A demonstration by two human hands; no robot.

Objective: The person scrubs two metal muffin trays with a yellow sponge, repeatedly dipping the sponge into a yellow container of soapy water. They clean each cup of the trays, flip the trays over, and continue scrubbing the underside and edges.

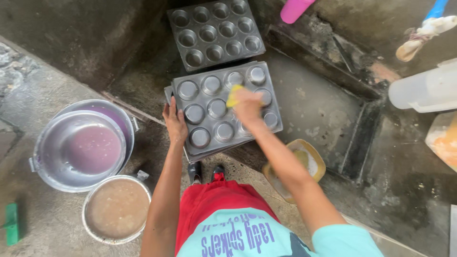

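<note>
A metal muffin tray (223,112) is steadied at its left edge by the open left hand (175,123). A yellow sponge (233,95) is gripped in the closed right hand (247,105) and pressed onto the tray's far cups, with a soapy bowl (314,157) kept near on the right.

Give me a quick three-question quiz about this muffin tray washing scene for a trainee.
1. True or false: the right hand presses a yellow sponge on the near muffin tray.
2. What does the left hand touch? A) pink bottle B) the near tray's left edge C) green brush
3. How many metal basins stand at the left?

Key:
1. True.
2. B.
3. Three: two stacked basins and one pot of cloudy water.
</note>
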